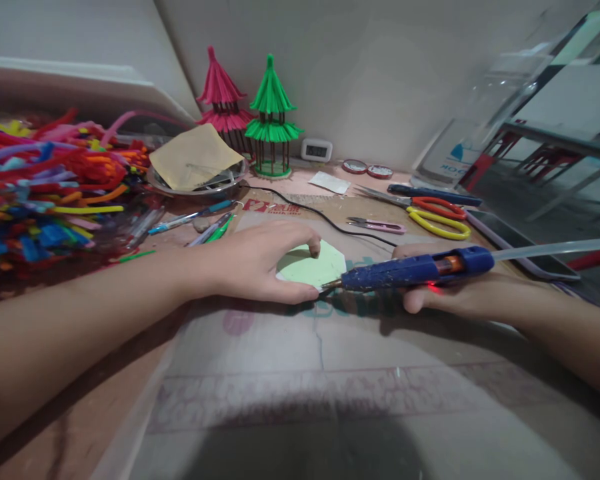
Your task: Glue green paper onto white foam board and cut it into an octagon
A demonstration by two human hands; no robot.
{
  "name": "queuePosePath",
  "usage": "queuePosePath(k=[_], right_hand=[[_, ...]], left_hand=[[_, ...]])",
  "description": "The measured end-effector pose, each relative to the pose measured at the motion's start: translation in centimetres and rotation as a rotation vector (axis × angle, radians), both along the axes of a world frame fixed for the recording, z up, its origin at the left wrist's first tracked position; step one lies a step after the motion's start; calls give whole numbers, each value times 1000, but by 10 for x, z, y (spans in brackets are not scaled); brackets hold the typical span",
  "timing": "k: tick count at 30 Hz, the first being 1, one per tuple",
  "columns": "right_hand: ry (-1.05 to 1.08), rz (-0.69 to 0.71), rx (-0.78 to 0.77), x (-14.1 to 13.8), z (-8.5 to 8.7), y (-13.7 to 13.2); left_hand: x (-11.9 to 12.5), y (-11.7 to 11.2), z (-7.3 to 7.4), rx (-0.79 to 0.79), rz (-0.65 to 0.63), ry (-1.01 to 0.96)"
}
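My left hand (265,260) curls around a pale green piece of card (313,267), gripping it by its edges between thumb and fingers. A blue hot glue gun (390,272) is in my right hand (430,297), with a clear glue stick (555,249) sticking out of its back end and a red light glowing on it. The gun's metal nozzle points left and is at the card's lower right edge; whether it touches cannot be made out. Under both hands lies a printed plastic-covered board (290,400).
Bundles of colourful pipe cleaners (45,187) fill the left side. Behind stand a pink pagoda model (223,100) and a green one (273,120), beside a small digital clock (317,150). Yellow-handled scissors (437,223), pink thread snips (377,225), a phone (520,247) and a clear bottle (450,153) lie or stand at right.
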State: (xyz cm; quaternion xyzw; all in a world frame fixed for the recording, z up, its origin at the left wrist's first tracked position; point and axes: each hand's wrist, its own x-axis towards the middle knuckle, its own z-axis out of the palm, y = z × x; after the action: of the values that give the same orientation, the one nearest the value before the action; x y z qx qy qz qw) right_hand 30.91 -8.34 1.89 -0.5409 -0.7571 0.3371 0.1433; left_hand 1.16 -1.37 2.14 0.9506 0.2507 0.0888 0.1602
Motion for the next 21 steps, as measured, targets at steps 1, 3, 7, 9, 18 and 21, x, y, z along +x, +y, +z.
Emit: queuePosePath(k=[1, 3, 7, 9, 18, 21], right_hand=[[-3, -10, 5, 0, 1, 0], [-5, -20, -14, 0, 2, 0], [15, -10, -92, 0, 4, -1], [22, -17, -79, -1, 5, -1], [9, -4, 2, -1, 8, 2], [-15, -18, 5, 3, 6, 2]], left_hand=[[0, 0, 0, 0, -1, 5], [0, 0, 0, 1, -7, 14], [-1, 0, 0, 12, -16, 3], [-1, 0, 0, 14, -18, -7], [-2, 1, 1, -2, -16, 2], [-2, 1, 0, 5, -15, 5]])
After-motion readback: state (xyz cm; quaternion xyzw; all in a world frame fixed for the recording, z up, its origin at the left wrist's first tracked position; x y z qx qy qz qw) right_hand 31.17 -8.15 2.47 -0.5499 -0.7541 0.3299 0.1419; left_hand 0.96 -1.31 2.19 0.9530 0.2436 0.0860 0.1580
